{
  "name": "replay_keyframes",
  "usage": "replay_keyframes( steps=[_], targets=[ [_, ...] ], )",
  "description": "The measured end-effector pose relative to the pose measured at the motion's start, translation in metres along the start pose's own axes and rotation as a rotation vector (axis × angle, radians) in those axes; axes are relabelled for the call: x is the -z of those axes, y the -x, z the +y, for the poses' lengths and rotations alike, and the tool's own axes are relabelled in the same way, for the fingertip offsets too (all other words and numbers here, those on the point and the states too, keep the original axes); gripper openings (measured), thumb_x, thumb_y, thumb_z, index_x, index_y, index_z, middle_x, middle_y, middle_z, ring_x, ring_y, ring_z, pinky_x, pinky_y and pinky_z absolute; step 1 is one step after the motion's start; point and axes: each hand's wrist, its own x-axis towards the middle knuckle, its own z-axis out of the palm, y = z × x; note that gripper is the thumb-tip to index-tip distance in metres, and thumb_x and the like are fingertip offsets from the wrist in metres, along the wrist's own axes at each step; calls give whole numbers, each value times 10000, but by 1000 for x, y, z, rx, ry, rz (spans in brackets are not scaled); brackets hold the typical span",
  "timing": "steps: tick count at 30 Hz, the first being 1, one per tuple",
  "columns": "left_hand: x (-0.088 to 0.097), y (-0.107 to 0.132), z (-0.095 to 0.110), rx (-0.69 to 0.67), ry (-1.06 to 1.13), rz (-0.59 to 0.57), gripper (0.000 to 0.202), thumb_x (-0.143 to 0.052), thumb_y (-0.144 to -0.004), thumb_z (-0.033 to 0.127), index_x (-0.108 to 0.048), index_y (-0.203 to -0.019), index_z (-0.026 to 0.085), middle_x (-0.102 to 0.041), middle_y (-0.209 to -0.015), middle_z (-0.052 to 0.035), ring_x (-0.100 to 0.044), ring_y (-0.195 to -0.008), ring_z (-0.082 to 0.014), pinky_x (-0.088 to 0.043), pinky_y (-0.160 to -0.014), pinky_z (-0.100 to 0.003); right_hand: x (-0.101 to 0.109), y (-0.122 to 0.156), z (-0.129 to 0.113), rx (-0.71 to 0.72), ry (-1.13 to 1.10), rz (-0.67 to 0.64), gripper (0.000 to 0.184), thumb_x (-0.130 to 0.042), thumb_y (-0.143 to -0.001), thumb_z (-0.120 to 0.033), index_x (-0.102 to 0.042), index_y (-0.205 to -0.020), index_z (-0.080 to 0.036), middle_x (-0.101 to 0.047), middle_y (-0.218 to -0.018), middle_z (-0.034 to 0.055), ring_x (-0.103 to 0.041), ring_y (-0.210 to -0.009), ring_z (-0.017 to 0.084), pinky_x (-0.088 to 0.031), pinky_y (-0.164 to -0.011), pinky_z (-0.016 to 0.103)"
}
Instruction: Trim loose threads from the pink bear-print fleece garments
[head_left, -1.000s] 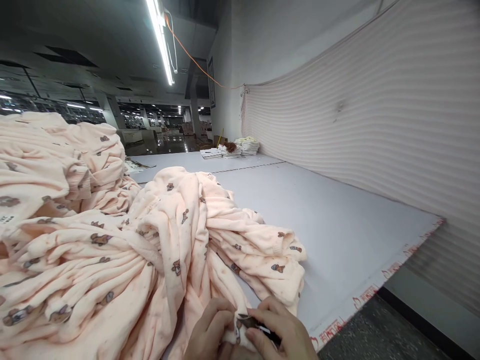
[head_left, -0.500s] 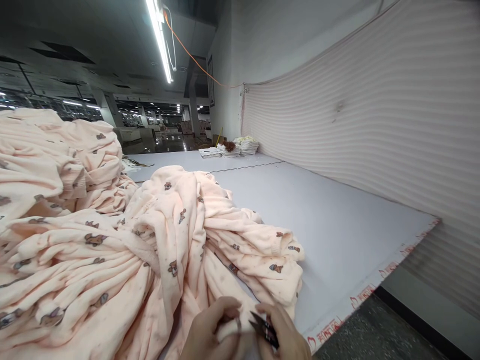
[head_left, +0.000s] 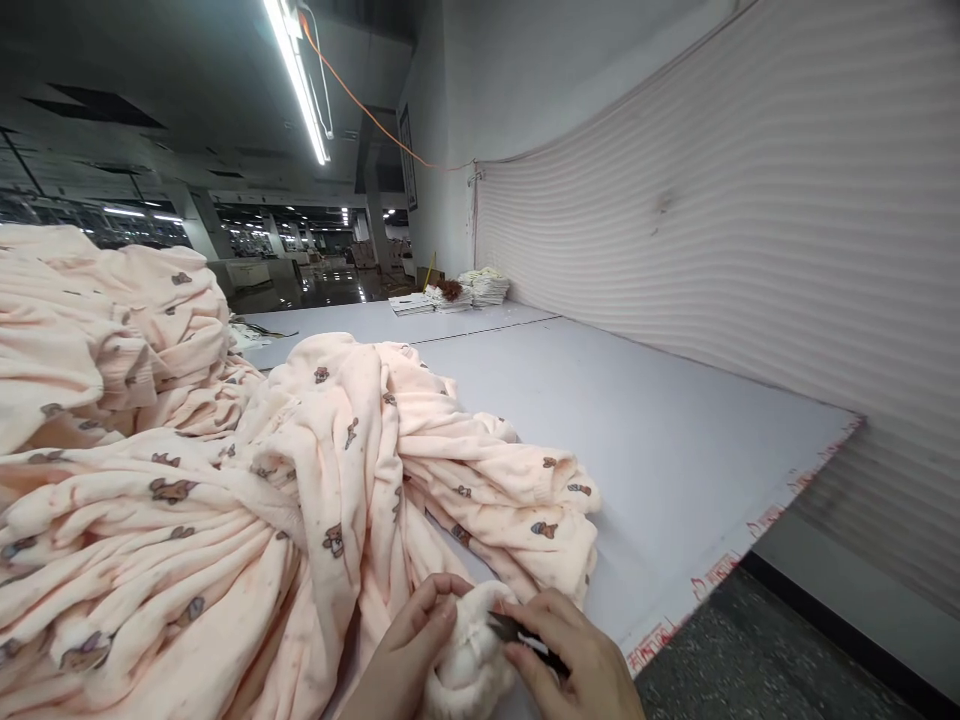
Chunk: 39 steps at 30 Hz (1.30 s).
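Note:
At the bottom edge my left hand (head_left: 405, 655) is closed around a bunched fold of a peach fleece garment (head_left: 360, 470) printed with small bears. My right hand (head_left: 577, 665) pinches a small dark thread snipper (head_left: 521, 635), its tip touching the pale fold between my hands. The garment lies crumpled on a white table (head_left: 637, 430), spreading leftward into a larger pile (head_left: 97, 340) of the same fabric.
A ribbed pale curtain wall (head_left: 750, 230) runs along the table's right side. Stacks of folded white cloth (head_left: 480, 287) sit at the far end. The table's near edge (head_left: 705, 580) drops to a dark floor (head_left: 735, 670). A strip light (head_left: 292, 70) hangs overhead.
The view has shifted slightly left and down. My hands have turned the fold, exposing more of its pale inner side, and the snipper stays against it.

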Motion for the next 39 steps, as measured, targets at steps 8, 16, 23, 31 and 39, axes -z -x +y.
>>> replay_keyframes(
  steps=[8, 16, 23, 31, 39],
  targets=[
    [-6, 4, 5, -8, -53, 31, 258, -677, -765, 357, -602, -974, 226, -673, -805, -7, -614, -717, -161, -446, -722, -287, 10, -4, -5, -11, 11, -66, 276, -549, -863, -236, -652, -1117, -270, -668, -956, 15, -671, -874, 146, -515, -712, 166],
    [-3, 0, 3, 12, -174, 53, 358, -693, -702, 447, -610, -961, 214, -687, -907, -48, -625, -825, -221, -456, -784, -347, 4, -5, -5, 0, 168, -33, 291, -564, -833, -213, -648, -1096, -303, -672, -944, 1, -683, -816, 165, -525, -681, 196],
    [8, -9, -3, -18, -205, -6, 362, -703, -714, 442, -634, -957, 182, -691, -845, -45, -624, -804, -205, -437, -722, -287, 1, -8, 2, -46, -25, 2, 256, -530, -866, -272, -682, -1067, -320, -684, -914, -1, -677, -838, 139, -504, -680, 150],
    [13, -13, -8, 16, -154, 28, 365, -742, -678, 415, -650, -952, 191, -701, -869, -38, -616, -806, -193, -429, -749, -283, -2, -6, 5, -34, -113, 21, 234, -521, -864, -295, -697, -1018, -294, -673, -902, 23, -657, -825, 162, -487, -722, 202],
    [7, -6, 2, 96, -175, -40, 358, -767, -639, 429, -672, -886, 188, -701, -760, -16, -598, -690, -151, -405, -648, -240, -47, -20, 26, -254, -488, 113, 285, -586, -788, -417, -630, -668, -162, -555, -589, -12, -525, -588, 145, -427, -555, 226]
  ],
)
